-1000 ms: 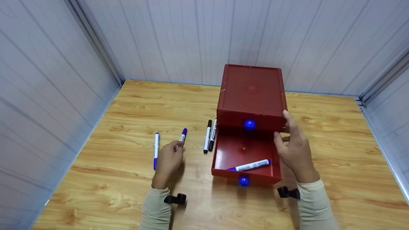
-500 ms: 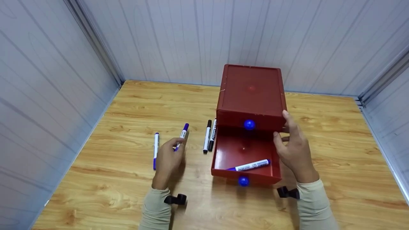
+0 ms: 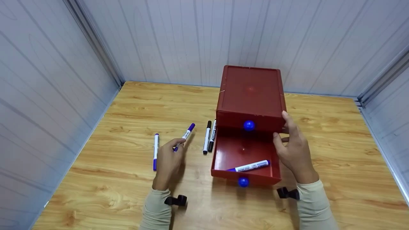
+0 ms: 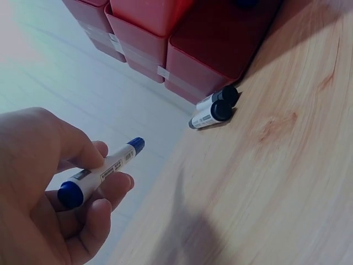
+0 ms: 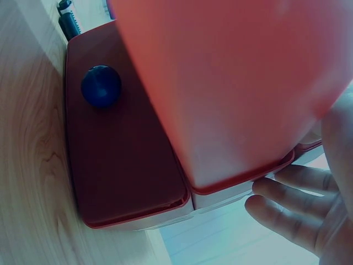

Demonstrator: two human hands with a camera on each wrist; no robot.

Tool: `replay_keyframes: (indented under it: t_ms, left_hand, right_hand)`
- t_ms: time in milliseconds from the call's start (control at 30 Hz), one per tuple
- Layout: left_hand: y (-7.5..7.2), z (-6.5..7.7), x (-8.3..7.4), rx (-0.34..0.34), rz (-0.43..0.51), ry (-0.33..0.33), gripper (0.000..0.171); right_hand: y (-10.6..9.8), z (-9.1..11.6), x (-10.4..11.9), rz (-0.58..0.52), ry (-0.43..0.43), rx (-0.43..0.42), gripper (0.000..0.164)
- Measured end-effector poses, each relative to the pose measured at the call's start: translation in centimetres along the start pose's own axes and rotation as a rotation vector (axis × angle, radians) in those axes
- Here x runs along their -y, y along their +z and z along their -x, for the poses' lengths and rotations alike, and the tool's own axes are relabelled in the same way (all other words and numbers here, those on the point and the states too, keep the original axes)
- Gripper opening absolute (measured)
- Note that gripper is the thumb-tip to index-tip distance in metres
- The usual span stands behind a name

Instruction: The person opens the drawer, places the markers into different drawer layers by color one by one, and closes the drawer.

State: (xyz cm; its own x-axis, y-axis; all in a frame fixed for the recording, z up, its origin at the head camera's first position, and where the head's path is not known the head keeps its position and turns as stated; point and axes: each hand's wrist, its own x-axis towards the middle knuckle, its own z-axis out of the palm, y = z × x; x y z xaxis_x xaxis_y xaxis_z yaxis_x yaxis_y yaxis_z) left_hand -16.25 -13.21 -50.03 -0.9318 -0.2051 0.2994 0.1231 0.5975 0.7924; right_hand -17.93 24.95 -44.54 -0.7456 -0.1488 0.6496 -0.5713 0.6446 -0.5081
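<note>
My left hand [image 3: 169,159] pinches a white marker with blue ends [image 3: 189,131] between thumb and fingers. In the left wrist view this marker [image 4: 107,170] is held in the air, its far tip angled up and right. My right hand [image 3: 295,153] rests against the right side of a red drawer cabinet [image 3: 250,92]. The right wrist view has its fingers [image 5: 292,193] extended along that side. A red drawer [image 3: 244,140] is pulled out, with a blue-ended marker [image 3: 252,165] lying inside near the front.
Another blue-ended marker [image 3: 156,151] lies on the wooden table left of my left hand. Two black-capped markers [image 3: 207,139] lie side by side against the cabinet's left. Below the pulled-out drawer, a lower drawer front [image 5: 127,154] bears a blue knob [image 5: 101,86]. Pale panels [image 3: 172,41] wall the table.
My left hand's marker has lifted and swung so that its far end points more to the right, toward the cabinet. The right hand and the drawer stay in place.
</note>
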Motion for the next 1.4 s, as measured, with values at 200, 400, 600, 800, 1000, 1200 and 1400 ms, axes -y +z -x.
replay_keyframes:
  t_ms: [200,400,600,800,1000,1200,1400]
  left_hand:
    - [0.24,-0.05,0.16,-0.023,-0.021,0.071,0.025]
    - [0.34,-0.10,-0.07,-0.009,0.010,0.038,0.022]
    - [0.45,-0.07,-0.17,-0.006,0.013,0.022,0.021]
    - [0.60,-0.09,-0.33,0.006,0.000,-0.004,0.022]
    - [0.68,-0.23,-0.27,0.044,0.039,-0.034,0.021]
    - [0.63,-0.16,-0.32,0.081,0.137,-0.072,0.020]
    - [0.54,-0.13,-0.46,0.121,0.234,-0.076,0.019]
  right_hand:
    - [0.11,-0.09,0.05,-0.003,-0.018,-0.012,0.075]
    - [0.14,-0.12,-0.04,0.006,-0.012,-0.009,0.077]
    - [0.16,-0.06,-0.15,0.002,-0.040,-0.016,0.085]
    - [0.15,-0.02,-0.41,0.031,-0.082,-0.017,0.089]
    - [0.02,-0.05,-0.29,0.015,-0.043,-0.014,0.080]
    - [0.04,-0.11,-0.11,0.018,-0.033,-0.005,0.077]
    - [0.14,-0.11,-0.10,0.012,-0.042,-0.014,0.078]
